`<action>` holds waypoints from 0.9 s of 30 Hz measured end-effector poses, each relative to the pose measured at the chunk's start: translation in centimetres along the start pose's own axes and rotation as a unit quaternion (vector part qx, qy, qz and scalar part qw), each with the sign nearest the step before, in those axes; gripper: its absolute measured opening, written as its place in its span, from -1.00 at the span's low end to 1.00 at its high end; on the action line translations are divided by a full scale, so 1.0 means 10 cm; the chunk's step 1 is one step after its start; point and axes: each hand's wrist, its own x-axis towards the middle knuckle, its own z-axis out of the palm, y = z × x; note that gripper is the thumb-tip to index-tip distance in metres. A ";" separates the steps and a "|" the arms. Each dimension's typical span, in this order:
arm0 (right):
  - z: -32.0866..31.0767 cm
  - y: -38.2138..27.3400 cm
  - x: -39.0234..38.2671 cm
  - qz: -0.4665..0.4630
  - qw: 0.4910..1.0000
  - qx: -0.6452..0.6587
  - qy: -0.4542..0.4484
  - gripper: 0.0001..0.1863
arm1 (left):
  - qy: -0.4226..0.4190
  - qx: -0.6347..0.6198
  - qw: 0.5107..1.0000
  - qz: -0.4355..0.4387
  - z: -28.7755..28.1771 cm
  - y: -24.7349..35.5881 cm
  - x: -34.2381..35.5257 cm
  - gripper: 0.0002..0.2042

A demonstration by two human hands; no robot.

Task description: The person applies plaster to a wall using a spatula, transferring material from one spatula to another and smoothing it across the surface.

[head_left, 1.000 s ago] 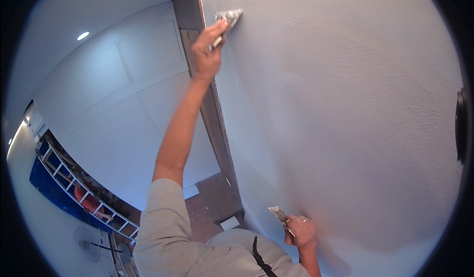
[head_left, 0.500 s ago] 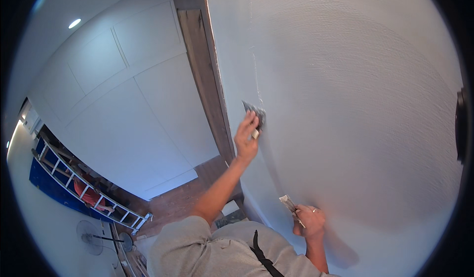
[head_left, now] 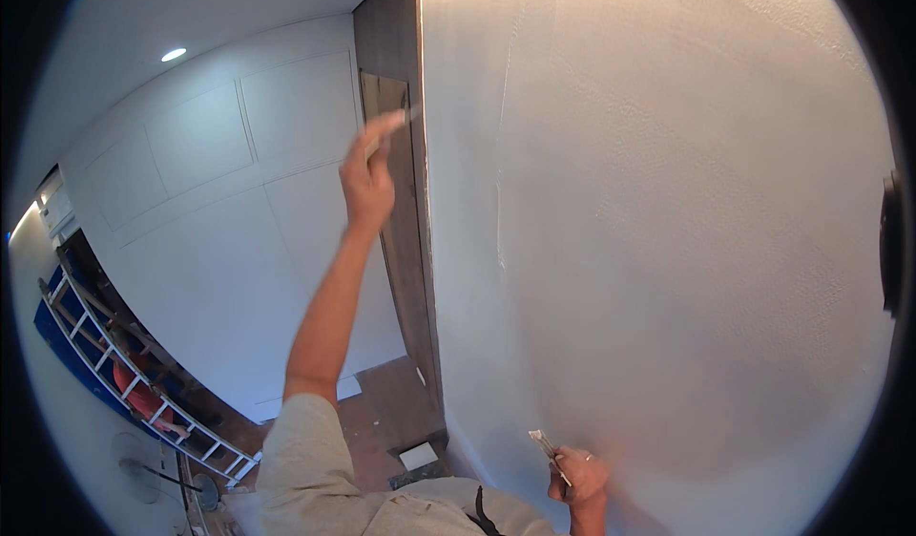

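Raised and reaching forward, my left hand (head_left: 367, 181) is closed on a putty knife (head_left: 412, 114). Its thin blade is smeared by motion and appears in front of the brown door frame, beside the wall's left edge; I cannot tell whether it touches. Low on the right, my right hand (head_left: 580, 476) grips a second putty knife (head_left: 544, 444) with pale paste on its blade, held apart from the wall. The large whitish wall (head_left: 668, 250) carries fresh coating with a thin raised ridge (head_left: 502, 154) running up and down near its left side.
A brown wooden door frame (head_left: 389, 40) borders the wall. Beyond it stand white panels (head_left: 305, 126). At the lower left are a ladder (head_left: 143, 378), a person in red (head_left: 138, 393) behind it, and a standing fan (head_left: 143, 469). A white box (head_left: 417, 456) sits on the floor.
My left hand has lifted its putty knife off the wall and swung up and left toward the door frame. My right hand has shifted slightly down and left. The whole view has turned.
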 end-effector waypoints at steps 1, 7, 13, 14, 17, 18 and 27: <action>-0.04 -0.07 0.11 -0.004 1.000 -0.007 -0.002 -0.64 | 0.006 -0.021 0.999 0.037 0.05 0.11 0.46 -0.66; -0.23 -0.54 0.90 -0.026 0.999 -0.036 -0.007 -0.66 | 0.027 -0.060 0.982 0.175 0.13 0.13 2.65 -0.66; -0.33 -1.14 1.82 -0.029 0.995 -0.088 -0.044 -0.65 | 0.110 -0.038 0.967 0.228 -0.16 -0.13 3.83 -0.71; -0.33 -1.22 1.97 -0.030 0.995 -0.088 -0.044 -0.66 | 0.118 -0.031 0.967 0.223 -0.21 -0.21 3.96 -0.70; -0.28 -1.31 2.10 -0.027 0.994 -0.095 -0.041 -0.68 | 0.116 -0.066 0.974 0.181 -0.21 -0.38 4.11 -0.70; -0.25 -1.34 2.12 -0.020 0.994 -0.097 -0.042 -0.69 | 0.120 -0.054 0.975 0.180 -0.22 -0.44 4.15 -0.71; -0.04 -1.33 2.16 0.039 0.990 -0.109 -0.081 -0.76 | 0.061 -0.048 0.977 0.198 -0.34 -1.18 3.74 -0.76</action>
